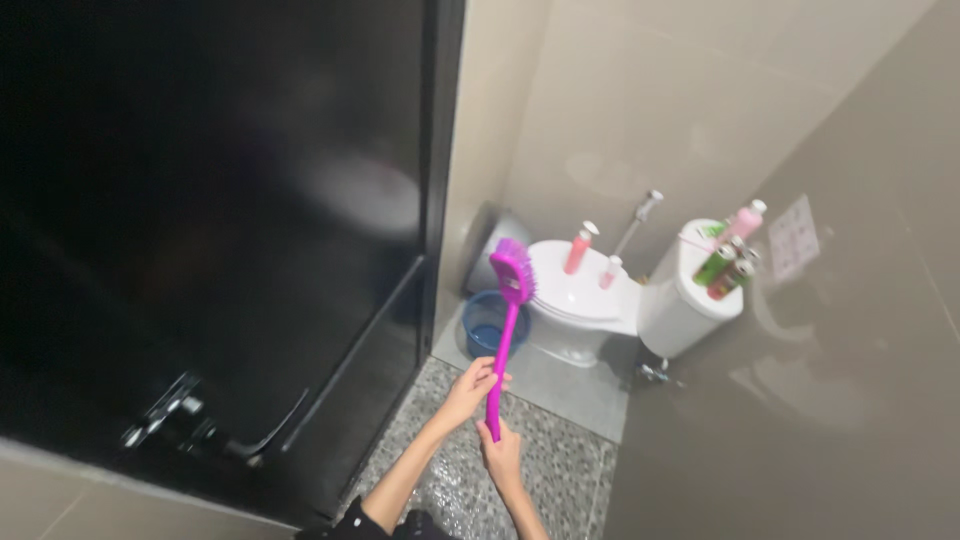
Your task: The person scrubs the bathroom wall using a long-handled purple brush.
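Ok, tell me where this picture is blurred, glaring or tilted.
Head view: the whole frame is tilted and soft with motion blur; the black door shows a pale smeared reflection; the glossy right wall mirrors light patches; the purple brush, held by the left hand and right hand, stays readable.

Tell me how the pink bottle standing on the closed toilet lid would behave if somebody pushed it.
The pink bottle is tall and narrow, so it would probably tip rather than slide. The toilet lid looks smooth and slightly domed, so the bottle might then roll off. It appears to be plastic, so likely light and hard to break.
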